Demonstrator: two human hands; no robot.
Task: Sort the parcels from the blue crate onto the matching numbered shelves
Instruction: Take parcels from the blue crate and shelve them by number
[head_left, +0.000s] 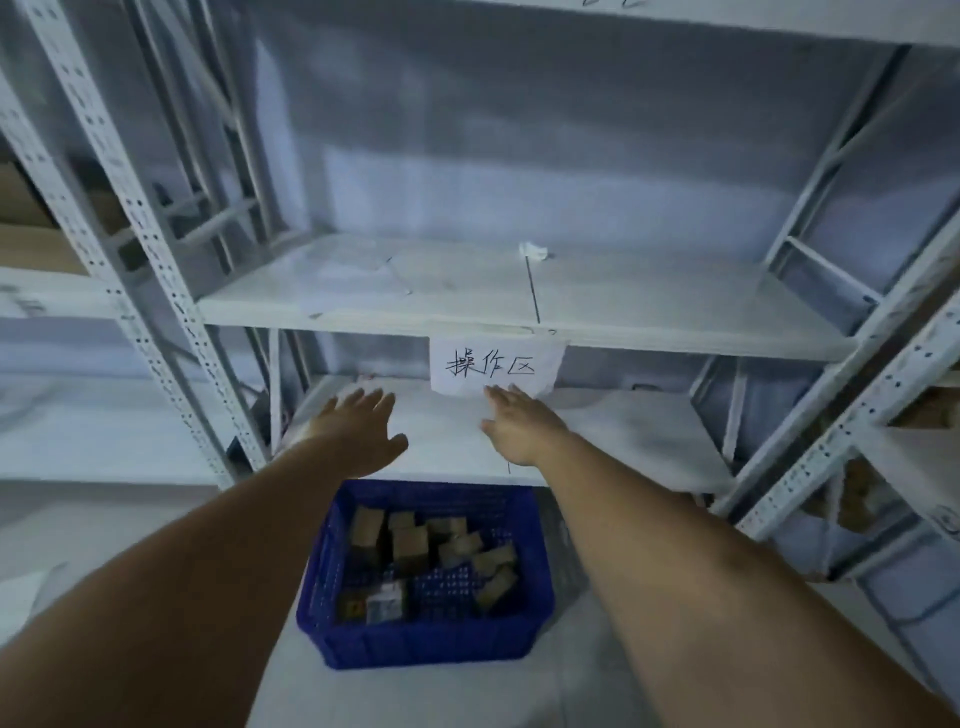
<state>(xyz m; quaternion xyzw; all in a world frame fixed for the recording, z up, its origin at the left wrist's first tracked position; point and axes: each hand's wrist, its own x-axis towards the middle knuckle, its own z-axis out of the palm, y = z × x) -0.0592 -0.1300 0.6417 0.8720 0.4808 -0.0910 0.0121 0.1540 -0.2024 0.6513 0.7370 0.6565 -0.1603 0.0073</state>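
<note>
Two bare forearms reach forward from the bottom corners; the left hand (358, 428) is spread flat, fingers (363, 397) released and holding nothing, over the lower shelf (623, 441); the right hand (519, 423) is likewise flat and empty, its fingertips just below a paper sign (496, 364) with handwritten characters that hangs from the front edge of the middle shelf (467, 291). Beneath and between the arms, a blue crate (426, 642) stands on the floor, partly tucked under the lower shelf; inside it lie several small brown cardboard parcels (410, 543), some upright, some tipped, plus a white-labelled packet (385, 603) near the front wall; the middle shelf carries only a small crumpled white scrap (532, 251) toward the back; grey perforated rack uprights (156, 249) frame both sides.
</note>
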